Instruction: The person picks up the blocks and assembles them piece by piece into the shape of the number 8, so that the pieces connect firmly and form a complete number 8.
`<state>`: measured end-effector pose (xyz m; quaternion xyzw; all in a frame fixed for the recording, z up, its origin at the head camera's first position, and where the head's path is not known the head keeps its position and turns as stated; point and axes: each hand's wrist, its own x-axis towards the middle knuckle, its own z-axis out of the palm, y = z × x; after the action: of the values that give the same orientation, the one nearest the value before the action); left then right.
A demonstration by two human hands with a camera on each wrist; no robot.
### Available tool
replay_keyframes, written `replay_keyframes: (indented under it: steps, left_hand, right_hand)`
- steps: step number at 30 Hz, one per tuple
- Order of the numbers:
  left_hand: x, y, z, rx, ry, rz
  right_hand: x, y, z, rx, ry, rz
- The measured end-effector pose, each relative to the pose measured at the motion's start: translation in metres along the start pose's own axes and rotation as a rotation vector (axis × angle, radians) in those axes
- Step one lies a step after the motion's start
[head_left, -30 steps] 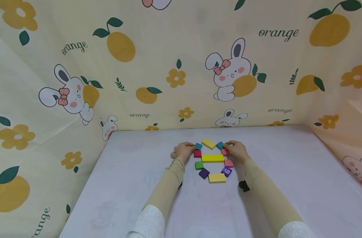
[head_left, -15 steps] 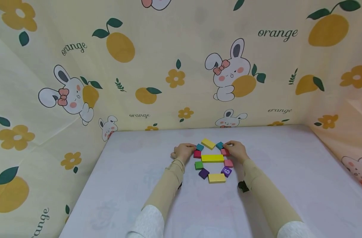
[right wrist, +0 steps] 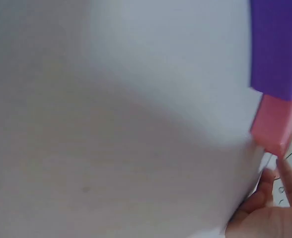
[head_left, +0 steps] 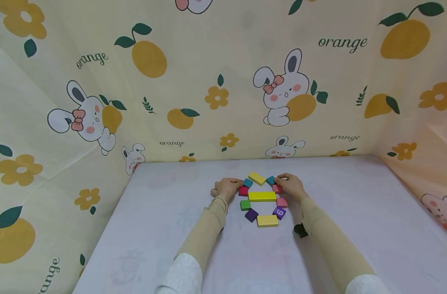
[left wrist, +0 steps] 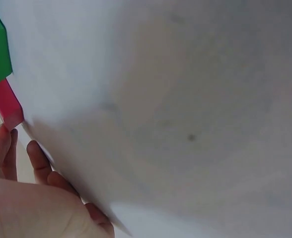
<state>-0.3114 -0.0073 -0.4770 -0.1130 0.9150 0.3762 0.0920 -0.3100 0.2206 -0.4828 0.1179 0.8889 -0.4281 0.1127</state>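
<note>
A ring of small coloured blocks lies on the white tabletop in the head view. At its upper left, my left hand (head_left: 227, 188) pinches a teal block (head_left: 247, 182) by its outer edge. On the upper right, the fingertips of my right hand (head_left: 291, 186) pinch another teal block (head_left: 270, 180). A pale yellow block (head_left: 257, 178) lies slanted between these two. Below them are a red block (head_left: 243, 191) and a pink block (head_left: 277, 188), with a long yellow block (head_left: 262, 197) across the middle. Both wrist views hide the teal blocks.
Lower in the ring lie a green block (head_left: 245, 205), a second pink block (head_left: 282, 202), a dark purple block (head_left: 251, 214), a purple block marked 6 (head_left: 279, 212) and another yellow block (head_left: 267, 221). A patterned cloth (head_left: 194, 90) hangs behind the table.
The left teal block has slid slightly right and toward me and turned a little, with my left fingertips following it. My right hand and its teal block look nearly still.
</note>
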Motion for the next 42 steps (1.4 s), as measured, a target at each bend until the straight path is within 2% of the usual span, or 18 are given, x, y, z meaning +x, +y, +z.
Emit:
replay_keyframes:
  steps: [2, 7, 12, 17, 25, 32, 34, 39, 42]
  left_hand:
    - [0.0, 0.0, -0.001, -0.004, 0.0, -0.004]
    - [-0.001, 0.0, -0.001, -0.015, 0.0, -0.014]
    - [0.002, -0.001, 0.0, -0.008, -0.007, -0.018]
    - [0.003, -0.001, 0.001, -0.011, -0.018, -0.022]
    - [0.001, -0.001, -0.002, -0.017, -0.02, -0.027]
    - [0.001, -0.001, 0.0, -0.028, -0.009, -0.024]
    - [0.001, -0.001, 0.0, -0.023, -0.005, -0.025]
    - [0.001, -0.001, -0.001, -0.019, 0.003, -0.032]
    - [0.001, -0.002, -0.001, -0.02, 0.001, -0.023]
  right_hand:
    - [-0.001, -0.003, 0.003, -0.049, 0.035, -0.042]
    - [-0.003, -0.017, 0.013, -0.246, 0.136, -0.193]
    - [-0.001, -0.031, 0.024, -0.438, 0.139, -0.292]
    - [-0.001, -0.037, 0.033, -0.57, 0.132, -0.33]
    - [-0.005, -0.043, 0.034, -0.595, 0.165, -0.348]
    - [-0.002, -0.041, 0.035, -0.598, 0.205, -0.298]
    - [-0.002, -0.042, 0.037, -0.589, 0.197, -0.296]
    - [-0.004, -0.045, 0.042, -0.582, 0.122, -0.339]
    - [-0.006, -0.046, 0.043, -0.612, 0.124, -0.372]
